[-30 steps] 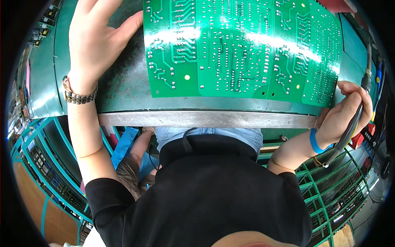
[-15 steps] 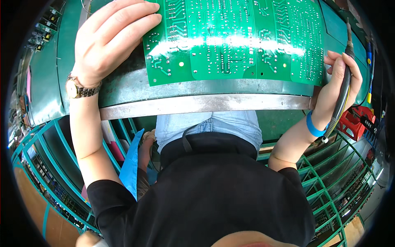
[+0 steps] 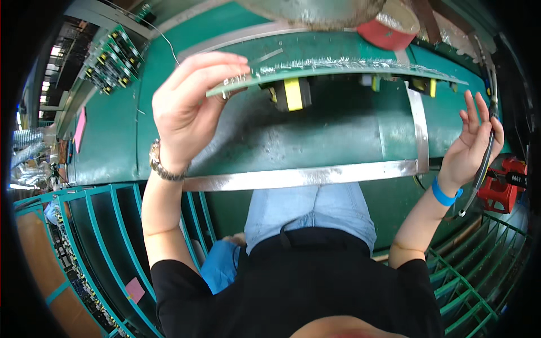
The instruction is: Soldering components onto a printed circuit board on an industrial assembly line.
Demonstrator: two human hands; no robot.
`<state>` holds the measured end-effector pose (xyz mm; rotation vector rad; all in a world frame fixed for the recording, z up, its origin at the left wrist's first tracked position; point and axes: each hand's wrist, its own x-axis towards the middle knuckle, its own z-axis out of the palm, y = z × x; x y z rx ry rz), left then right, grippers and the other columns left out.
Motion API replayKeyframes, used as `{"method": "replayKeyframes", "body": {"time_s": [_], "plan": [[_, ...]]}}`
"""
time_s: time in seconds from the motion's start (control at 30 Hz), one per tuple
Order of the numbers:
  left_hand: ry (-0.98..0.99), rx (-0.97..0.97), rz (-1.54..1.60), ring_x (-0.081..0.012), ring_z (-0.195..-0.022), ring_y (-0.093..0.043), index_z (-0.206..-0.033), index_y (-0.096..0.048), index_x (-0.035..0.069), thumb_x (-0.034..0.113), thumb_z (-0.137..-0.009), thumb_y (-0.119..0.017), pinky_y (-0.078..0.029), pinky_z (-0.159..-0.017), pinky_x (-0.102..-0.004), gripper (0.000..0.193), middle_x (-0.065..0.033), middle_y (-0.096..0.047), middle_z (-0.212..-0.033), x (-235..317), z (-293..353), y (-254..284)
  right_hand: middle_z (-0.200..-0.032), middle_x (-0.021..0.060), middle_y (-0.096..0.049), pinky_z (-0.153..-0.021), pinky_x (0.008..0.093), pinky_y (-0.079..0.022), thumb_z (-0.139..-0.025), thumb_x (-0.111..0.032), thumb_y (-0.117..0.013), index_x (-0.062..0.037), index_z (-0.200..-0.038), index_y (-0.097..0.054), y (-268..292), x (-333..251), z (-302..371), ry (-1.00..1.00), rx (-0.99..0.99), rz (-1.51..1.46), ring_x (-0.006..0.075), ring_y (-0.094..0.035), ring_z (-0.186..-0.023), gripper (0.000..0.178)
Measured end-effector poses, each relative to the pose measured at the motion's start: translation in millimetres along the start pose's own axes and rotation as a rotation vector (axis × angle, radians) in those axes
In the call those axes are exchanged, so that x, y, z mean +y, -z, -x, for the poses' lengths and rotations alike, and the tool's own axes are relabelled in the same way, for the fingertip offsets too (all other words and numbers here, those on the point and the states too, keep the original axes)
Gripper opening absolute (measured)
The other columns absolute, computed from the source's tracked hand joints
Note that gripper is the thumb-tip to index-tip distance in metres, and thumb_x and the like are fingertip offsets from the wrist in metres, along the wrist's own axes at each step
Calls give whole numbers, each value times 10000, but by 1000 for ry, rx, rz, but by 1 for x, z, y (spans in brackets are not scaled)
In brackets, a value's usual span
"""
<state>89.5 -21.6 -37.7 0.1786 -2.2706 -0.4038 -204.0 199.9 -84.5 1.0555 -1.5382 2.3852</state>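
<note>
A green circuit board is tilted almost edge-on above the bench. Thin component leads bristle from its upper side, and a black part with a yellow band hangs beneath. My left hand pinches the board's left end between fingers and thumb. Beyond the board's right end is my right hand, apart from it, gripping a soldering iron with the tip pointing up and away. Two of that hand's fingers are raised off the handle.
A metal strip edges the green bench. At the back stand a red round container and a blurred grey round object. Populated boards sit far left. A red stand is at right; green racks flank my legs.
The board has swung from showing its soldered face to nearly edge-on, exposing components below. My left hand turned with it. My right hand still holds the iron, with its fingers more extended.
</note>
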Motion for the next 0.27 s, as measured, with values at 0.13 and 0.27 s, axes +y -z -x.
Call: {"method": "replayKeyframes", "body": {"time_s": [0.13,0.27], "plan": [[479,32,311,-125,-665,-546,-822,-608,-28,8,-790,-624,-444,-598,-216,50,-39,-586,-766,14,1,15,-1071,279,-547,-728,303,-477,-927,-70,-367,-44,-1082,-414,6,-10,-6,71,19,85,321,-599,-936,164],[824,-21,548,-131,-680,-547,-820,-618,7,95,-854,-583,-450,-630,-211,101,-28,-582,-745,3,11,25,-1053,273,-557,-727,290,-473,-916,-85,-408,-40,-1082,-406,21,-1,0,30,-10,173,303,-600,-940,171]]}}
